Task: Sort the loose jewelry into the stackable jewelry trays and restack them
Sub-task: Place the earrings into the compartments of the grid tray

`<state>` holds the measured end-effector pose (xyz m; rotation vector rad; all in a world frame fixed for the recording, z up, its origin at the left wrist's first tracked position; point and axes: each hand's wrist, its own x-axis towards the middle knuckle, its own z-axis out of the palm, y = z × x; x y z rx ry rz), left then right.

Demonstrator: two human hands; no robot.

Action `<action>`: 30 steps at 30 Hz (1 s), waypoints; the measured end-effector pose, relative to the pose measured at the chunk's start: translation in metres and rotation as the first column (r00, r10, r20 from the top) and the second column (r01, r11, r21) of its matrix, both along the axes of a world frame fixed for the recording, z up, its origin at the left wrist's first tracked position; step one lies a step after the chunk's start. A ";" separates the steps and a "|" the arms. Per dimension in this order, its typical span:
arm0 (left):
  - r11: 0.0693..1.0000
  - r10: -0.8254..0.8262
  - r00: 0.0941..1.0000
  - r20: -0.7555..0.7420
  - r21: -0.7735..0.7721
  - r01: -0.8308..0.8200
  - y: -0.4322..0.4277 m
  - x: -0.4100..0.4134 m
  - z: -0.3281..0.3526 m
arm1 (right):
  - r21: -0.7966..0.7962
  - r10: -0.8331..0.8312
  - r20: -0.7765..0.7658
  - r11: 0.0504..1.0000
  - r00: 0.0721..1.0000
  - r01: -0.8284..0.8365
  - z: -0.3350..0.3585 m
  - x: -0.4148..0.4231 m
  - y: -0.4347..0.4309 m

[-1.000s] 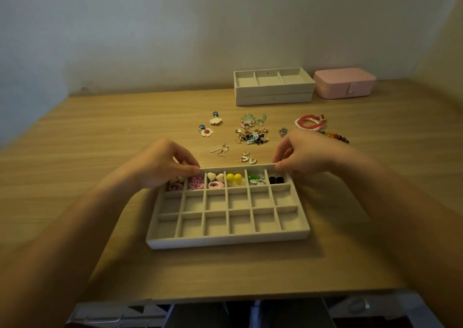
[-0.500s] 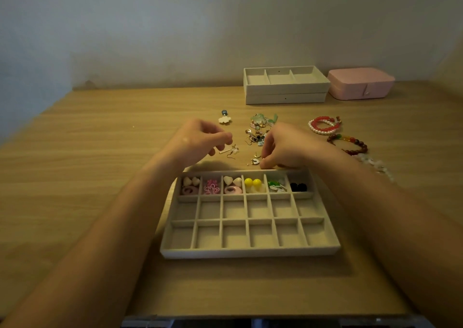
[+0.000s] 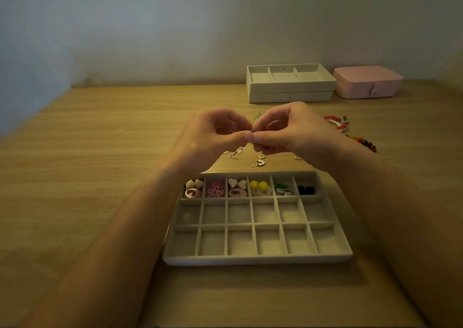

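Note:
A beige compartment tray (image 3: 258,258) lies on the table in front of me. Its far row holds earrings: cream hearts, pink flowers, yellow balls, green pieces, black studs. The two nearer rows hold nothing. My left hand (image 3: 213,137) and my right hand (image 3: 283,132) meet above the table just behind the tray. Their fingertips pinch a small earring (image 3: 251,137) with a thin wire hook between them; most of it is hidden. Loose earrings (image 3: 260,162) lie on the table under my hands.
Two stacked beige trays (image 3: 290,94) stand at the back, the top one with three compartments. A shut pink jewelry box (image 3: 368,82) sits to their right. Bead bracelets (image 3: 338,123) lie at the right. The wall runs behind the table.
Both hands let go of the tray's far edge, reached into the loose pile, then rose and came together pinching a small earring. The view shifted left, so the tray sits further right.

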<state>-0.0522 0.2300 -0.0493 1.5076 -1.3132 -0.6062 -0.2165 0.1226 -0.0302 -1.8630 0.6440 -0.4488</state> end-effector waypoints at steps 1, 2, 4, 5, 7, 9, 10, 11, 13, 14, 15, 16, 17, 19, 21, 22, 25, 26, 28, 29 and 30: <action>1.000 0.008 1.000 -0.024 -0.023 -0.009 0.001 0.000 0.001 | 0.021 -0.001 0.024 1.000 1.000 0.001 0.000 0.001 0.002; 0.999 0.013 0.999 -0.050 -0.039 -0.015 0.003 0.000 0.002 | 0.056 -0.008 0.051 0.998 0.999 0.005 0.000 0.001 0.004; 0.998 0.020 0.994 -0.109 -0.052 -0.026 0.007 0.001 0.004 | 0.188 -0.032 0.122 0.982 0.992 0.009 0.000 0.002 0.007; 0.998 0.031 0.990 -0.139 -0.053 -0.039 0.009 0.002 0.005 | 0.258 -0.046 0.160 0.966 0.986 0.003 0.001 0.002 0.008; 0.997 0.052 0.982 -0.179 -0.054 -0.062 0.014 0.002 0.006 | 0.362 -0.070 0.223 0.932 0.972 -0.016 0.000 0.003 0.011; 0.996 0.054 0.981 -0.187 -0.055 -0.065 0.018 0.003 0.010 | 0.411 -0.073 0.260 0.911 0.963 -0.042 -0.001 0.005 0.015; 0.997 0.055 0.980 -0.190 -0.051 -0.065 0.020 0.003 0.012 | 0.406 -0.067 0.265 0.913 0.962 -0.048 0.000 0.006 0.017; 0.996 0.061 0.979 -0.195 -0.048 -0.072 0.023 0.002 0.015 | 0.383 -0.057 0.262 0.922 0.963 -0.050 0.001 0.007 0.019; 0.995 0.082 0.977 -0.195 -0.041 -0.091 0.029 0.002 0.021 | 0.333 -0.040 0.242 0.942 0.969 -0.044 0.004 0.010 0.024; 0.994 0.095 0.977 -0.189 -0.033 -0.103 0.034 0.002 0.024 | 0.320 -0.037 0.233 0.946 0.972 -0.040 0.006 0.013 0.027; 0.993 0.111 0.977 -0.183 -0.020 -0.117 0.038 0.003 0.026 | 0.315 -0.031 0.223 0.948 0.974 -0.041 0.007 0.015 0.030; 0.991 0.131 0.975 -0.178 0.000 -0.133 0.044 0.004 0.027 | 0.309 -0.019 0.209 0.950 0.978 -0.048 0.008 0.018 0.034; 0.988 0.153 0.974 -0.165 0.022 -0.151 0.050 0.006 0.028 | 0.298 -0.002 0.187 0.953 0.982 -0.055 0.008 0.022 0.038; 0.983 0.178 0.978 -0.106 0.073 -0.171 0.061 0.011 0.029 | 0.232 0.031 0.111 0.971 0.993 -0.057 0.008 0.029 0.046; 0.975 0.185 0.982 -0.026 0.133 -0.180 0.072 0.015 0.028 | 0.077 0.058 -0.004 0.995 0.998 -0.057 0.008 0.037 0.056; 0.968 0.188 0.982 0.005 0.167 -0.186 0.078 0.017 0.027 | -0.009 0.067 -0.068 0.998 0.995 -0.067 0.007 0.041 0.061; 0.953 0.171 0.984 0.041 0.245 -0.176 0.094 0.021 0.016 | -0.191 0.101 -0.248 0.970 0.964 -0.151 0.005 0.051 0.074; 0.951 0.156 0.987 0.043 0.264 -0.162 0.097 0.021 0.011 | -0.224 0.111 -0.295 0.957 0.949 -0.182 0.003 0.053 0.077; 0.945 0.129 0.989 0.079 0.292 -0.146 0.105 0.022 0.002 | -0.254 0.117 -0.362 0.942 0.925 -0.219 -0.002 0.056 0.085; 0.944 0.118 0.986 0.121 0.295 -0.149 0.108 0.023 -0.002 | -0.270 0.116 -0.384 0.935 0.916 -0.232 -0.005 0.057 0.089; 0.944 0.111 0.981 0.162 0.290 -0.155 0.109 0.023 -0.005 | -0.289 0.113 -0.402 0.926 0.909 -0.243 -0.007 0.057 0.091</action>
